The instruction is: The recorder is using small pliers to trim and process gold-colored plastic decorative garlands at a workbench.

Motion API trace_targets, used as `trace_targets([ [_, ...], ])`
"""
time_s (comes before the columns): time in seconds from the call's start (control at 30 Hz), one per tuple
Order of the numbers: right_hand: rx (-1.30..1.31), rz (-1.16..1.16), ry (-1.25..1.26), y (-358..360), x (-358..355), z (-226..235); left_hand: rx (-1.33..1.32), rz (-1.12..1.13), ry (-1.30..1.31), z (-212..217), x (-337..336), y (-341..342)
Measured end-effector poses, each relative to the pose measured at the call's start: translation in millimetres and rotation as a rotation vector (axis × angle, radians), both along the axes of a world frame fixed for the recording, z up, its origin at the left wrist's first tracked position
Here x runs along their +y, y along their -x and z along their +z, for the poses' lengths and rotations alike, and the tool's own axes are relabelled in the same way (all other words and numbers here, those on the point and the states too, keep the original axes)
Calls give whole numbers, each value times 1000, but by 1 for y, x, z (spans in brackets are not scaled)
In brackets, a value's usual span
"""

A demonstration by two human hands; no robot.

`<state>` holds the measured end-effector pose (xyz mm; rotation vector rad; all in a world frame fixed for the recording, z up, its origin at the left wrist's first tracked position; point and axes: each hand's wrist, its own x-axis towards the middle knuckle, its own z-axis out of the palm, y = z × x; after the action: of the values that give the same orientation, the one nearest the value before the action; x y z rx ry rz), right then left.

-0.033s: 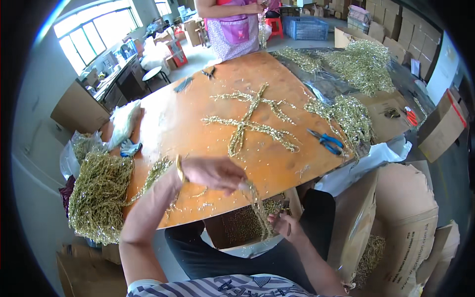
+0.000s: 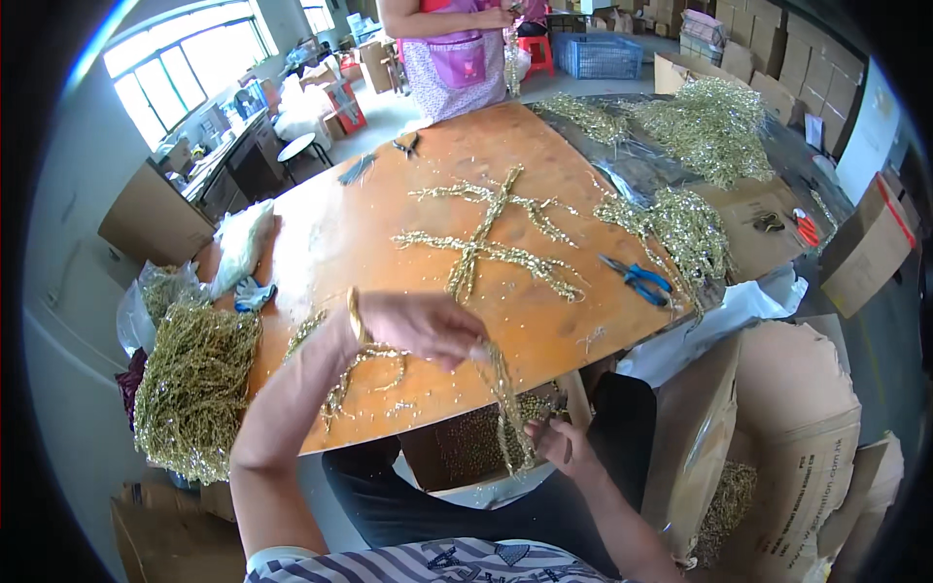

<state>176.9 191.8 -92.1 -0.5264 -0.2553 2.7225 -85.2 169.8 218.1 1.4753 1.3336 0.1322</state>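
My left hand [image 2: 418, 325], with a gold bangle on the wrist, is closed on the upper end of a gold glittery sprig [image 2: 501, 389] at the near edge of the orange table [image 2: 369, 233]. My right hand [image 2: 559, 447] grips the lower end of the same sprig below the table edge, over an open cardboard box [image 2: 457, 452] of gold sprigs on my lap. Further out on the table lie long gold sprigs laid crosswise [image 2: 491, 238].
Blue-handled pliers [image 2: 637, 277] lie right of the crossed sprigs. Heaps of gold sprigs sit at the left [image 2: 194, 384] and right [image 2: 685, 228]. Another person in a pink apron [image 2: 452, 58] stands at the far end. Cardboard boxes [image 2: 768, 428] stand at my right.
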Motion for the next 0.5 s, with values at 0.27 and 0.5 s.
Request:
trace_targets([
  [0.27,286,-468,99,-11,28,25,158,-123,-108,56,85,1],
  [0.5,158,-391,239,-21,43,0,120,-88,-315,78,135,12],
])
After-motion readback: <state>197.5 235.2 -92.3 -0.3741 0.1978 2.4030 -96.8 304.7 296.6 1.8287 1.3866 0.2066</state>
